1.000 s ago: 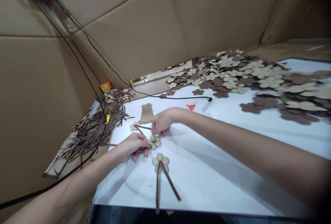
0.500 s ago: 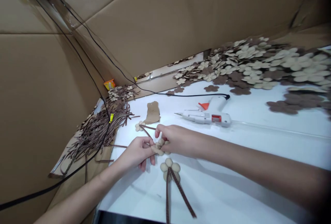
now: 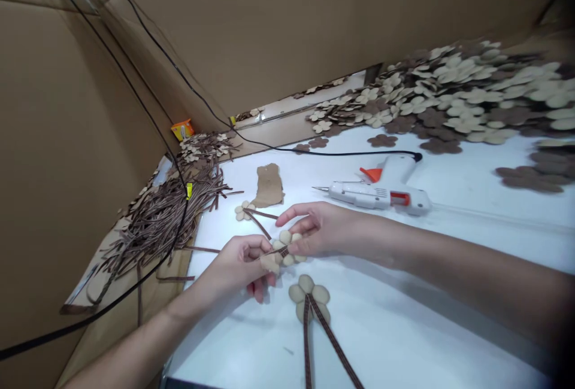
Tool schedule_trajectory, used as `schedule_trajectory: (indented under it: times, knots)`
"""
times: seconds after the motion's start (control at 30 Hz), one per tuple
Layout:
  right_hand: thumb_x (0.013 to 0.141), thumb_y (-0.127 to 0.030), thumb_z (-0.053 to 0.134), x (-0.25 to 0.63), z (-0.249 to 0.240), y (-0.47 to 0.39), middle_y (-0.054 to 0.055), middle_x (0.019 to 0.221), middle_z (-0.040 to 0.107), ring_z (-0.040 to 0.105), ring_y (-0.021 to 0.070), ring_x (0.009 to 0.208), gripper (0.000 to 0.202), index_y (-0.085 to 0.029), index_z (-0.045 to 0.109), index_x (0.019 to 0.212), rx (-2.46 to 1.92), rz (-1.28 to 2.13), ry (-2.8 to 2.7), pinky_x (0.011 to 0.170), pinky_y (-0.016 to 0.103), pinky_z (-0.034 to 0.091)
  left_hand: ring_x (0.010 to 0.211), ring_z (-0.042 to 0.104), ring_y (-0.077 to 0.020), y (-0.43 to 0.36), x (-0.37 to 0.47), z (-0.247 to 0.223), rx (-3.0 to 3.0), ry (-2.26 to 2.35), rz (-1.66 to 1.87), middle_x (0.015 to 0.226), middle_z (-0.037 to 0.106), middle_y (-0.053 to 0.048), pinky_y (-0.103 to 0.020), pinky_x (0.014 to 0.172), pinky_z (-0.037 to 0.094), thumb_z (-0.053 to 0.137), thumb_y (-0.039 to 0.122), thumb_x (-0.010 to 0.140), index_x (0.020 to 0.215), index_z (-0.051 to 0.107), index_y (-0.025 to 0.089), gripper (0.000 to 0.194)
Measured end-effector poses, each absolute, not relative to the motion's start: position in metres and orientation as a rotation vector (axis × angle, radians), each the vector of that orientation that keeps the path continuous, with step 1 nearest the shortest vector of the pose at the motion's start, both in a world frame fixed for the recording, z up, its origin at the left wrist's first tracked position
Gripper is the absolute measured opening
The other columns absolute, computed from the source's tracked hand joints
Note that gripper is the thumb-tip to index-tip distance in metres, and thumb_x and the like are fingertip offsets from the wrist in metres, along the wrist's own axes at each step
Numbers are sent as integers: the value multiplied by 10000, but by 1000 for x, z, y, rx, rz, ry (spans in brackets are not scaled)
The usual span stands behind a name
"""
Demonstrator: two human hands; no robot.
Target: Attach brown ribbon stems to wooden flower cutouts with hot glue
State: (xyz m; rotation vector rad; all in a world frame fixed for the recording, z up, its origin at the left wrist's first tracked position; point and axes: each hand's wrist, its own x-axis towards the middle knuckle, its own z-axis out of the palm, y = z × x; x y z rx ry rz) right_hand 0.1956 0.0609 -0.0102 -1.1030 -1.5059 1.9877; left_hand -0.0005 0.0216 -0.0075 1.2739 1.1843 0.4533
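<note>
Between my two hands is a beige felt flower (image 3: 286, 238) with a brown ribbon across its middle. My left hand (image 3: 245, 266) pinches the flower's left side, along with a small tan scrap (image 3: 270, 263). On the right side, the thumb and fingers of my right hand (image 3: 309, 230) grip the petals and ribbon. Just below, another beige flower (image 3: 306, 284) lies on the white board with two brown ribbon tails (image 3: 330, 332) spreading from its centre. Behind my hands rests a smaller beige flower (image 3: 245, 210), also with brown ribbons.
A white glue gun (image 3: 377, 194) lies beyond my right arm, its black cord (image 3: 278, 148) running back left. Felt flowers (image 3: 467, 96) are heaped at the back right. Brown ribbon strips (image 3: 166, 215) pile up at the left. A cardboard piece (image 3: 268, 185) lies behind my hands.
My right hand has opened up slightly and shifted right on the flower, so its petals and the brown ribbon show more. The whole view has shifted a little.
</note>
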Motion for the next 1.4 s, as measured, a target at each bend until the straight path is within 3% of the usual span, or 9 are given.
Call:
schedule_trajectory:
  times: [0.23,0.5,0.9,1.13,1.4]
  knots:
    - [669,-181,706,195,-7,55,-16,717,614,587,93,631,360,-189,564,1000,-1182,1945,-1498,586,192,445,350,509,-61,22,-1,-8,1238,1188,439,546,591,20,-139,327,307,668,392,694,686,510,155,285]
    - [636,-154,698,191,-4,55,-35,652,587,535,83,556,344,-195,565,951,-1335,1823,-1684,529,188,412,363,508,-61,20,-1,-6,1246,1172,437,554,592,16,-144,349,317,625,296,708,702,529,151,174]
    - [622,-90,688,186,1,50,-35,660,586,543,84,564,396,-190,566,985,-1404,1861,-1539,524,185,413,371,530,-77,22,-4,-7,1239,1132,432,539,592,22,-147,340,307,604,215,659,686,509,162,112]
    - [627,-104,696,186,3,49,-44,624,571,540,87,550,383,-187,566,978,-1383,1852,-1512,532,195,423,405,527,-74,18,-4,0,1178,1104,497,640,611,-18,-171,394,332,601,355,736,754,564,143,215]
    - [660,-101,657,185,2,47,-28,665,581,575,100,601,374,-186,564,1012,-1351,1822,-1512,564,200,450,400,506,-66,17,0,-3,1259,1118,508,604,584,7,-169,390,339,637,286,680,715,558,143,167]
